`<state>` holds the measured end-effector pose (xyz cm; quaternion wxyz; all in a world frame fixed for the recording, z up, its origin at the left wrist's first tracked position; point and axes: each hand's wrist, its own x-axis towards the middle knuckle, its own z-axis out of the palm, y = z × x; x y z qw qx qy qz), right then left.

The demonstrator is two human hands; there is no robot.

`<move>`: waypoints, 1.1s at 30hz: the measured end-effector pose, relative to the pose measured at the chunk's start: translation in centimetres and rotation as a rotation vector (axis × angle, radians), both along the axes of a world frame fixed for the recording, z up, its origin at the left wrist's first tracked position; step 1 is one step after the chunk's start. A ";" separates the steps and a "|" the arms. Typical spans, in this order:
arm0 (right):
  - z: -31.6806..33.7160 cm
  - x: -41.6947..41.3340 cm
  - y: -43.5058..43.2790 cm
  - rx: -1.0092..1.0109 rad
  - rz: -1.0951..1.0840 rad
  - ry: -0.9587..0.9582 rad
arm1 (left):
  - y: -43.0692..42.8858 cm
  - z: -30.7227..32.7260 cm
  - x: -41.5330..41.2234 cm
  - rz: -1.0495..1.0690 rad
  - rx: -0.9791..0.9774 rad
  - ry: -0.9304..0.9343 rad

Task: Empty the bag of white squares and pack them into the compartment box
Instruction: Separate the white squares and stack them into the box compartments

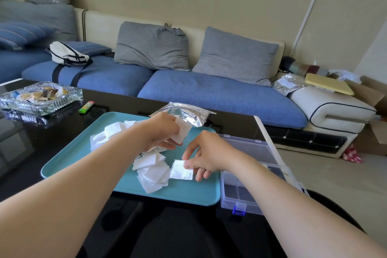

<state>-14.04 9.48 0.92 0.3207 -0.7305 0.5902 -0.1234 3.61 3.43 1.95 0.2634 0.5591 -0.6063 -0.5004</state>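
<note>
The right hand (209,153) pinches a square (181,173) above the tray (184,192); the left hand (161,130) grips a stack (182,132). A pile (152,170) lies between them. The box (229,202) sits right, the bag (188,114) behind, on a black table (117,100) by a sofa (209,90).

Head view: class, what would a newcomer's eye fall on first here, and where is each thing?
The teal tray at the centre, strewn with white squares, draws the eye first. Over it the left hand grips a stack of squares while the right hand pinches a single square. The clear compartment box sits open right of the tray, the silver bag at its far edge.
</note>
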 end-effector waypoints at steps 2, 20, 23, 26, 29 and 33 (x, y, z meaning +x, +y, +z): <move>0.0 -0.4 -0.2 -0.034 0.005 0.034 | 0.0 -0.1 0.0 -0.025 -0.002 -0.009; 2.1 -2.2 -0.8 0.165 -0.270 -0.695 | 0.2 -0.5 -0.2 -0.221 0.060 0.052; 1.9 -2.4 -0.8 0.121 -0.260 -0.700 | 0.2 -0.5 -0.1 -0.218 0.073 0.088; 1.5 -2.6 -1.1 0.023 -0.322 -0.559 | 0.2 -0.6 -0.2 -0.219 0.087 0.155; 1.4 -2.7 -1.3 -0.083 -0.329 -0.437 | 0.3 -0.4 -0.3 -0.254 0.096 0.205; 1.2 -2.9 -1.2 -0.170 -0.284 -0.412 | 0.5 -0.1 -0.4 -0.271 0.131 0.216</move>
